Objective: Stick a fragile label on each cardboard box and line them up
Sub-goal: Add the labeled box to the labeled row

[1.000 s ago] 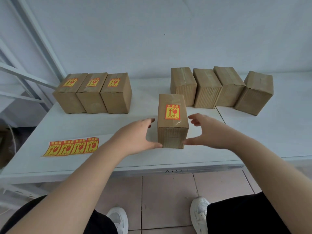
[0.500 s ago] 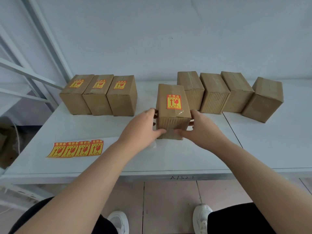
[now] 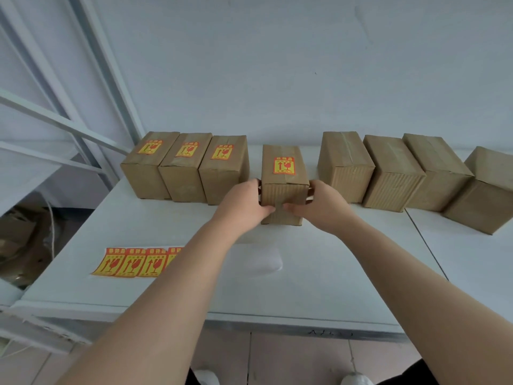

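Brown cardboard fills the far half of the white table [image 3: 319, 279]: at its middle stands the held box [image 3: 283, 187], upright, with a yellow and red fragile label [image 3: 284, 165] stuck on its top face. The left hand [image 3: 244, 202] clasps the box's left side and the right hand [image 3: 323, 204] clasps its right side, both thumbs pressed on the near face so that they almost meet at a strip of tape there. Whether the box's base rests on the table or is raised a little off it cannot be told. To the left, apart from the held box by a narrow gap, three labelled boxes [image 3: 183, 168] stand in a row, side touching side, each with the same sticker on top. To the right, four unlabelled boxes [image 3: 394, 173] stand in a looser row along the far edge; the rightmost one is turned at an angle and cut by the frame edge. At the near left of the table lies a strip of spare labels [image 3: 133, 262], flat, its right end hidden under the left forearm. Behind the table rises a pale wall, with a grey metal frame [image 3: 83, 112] at far left.
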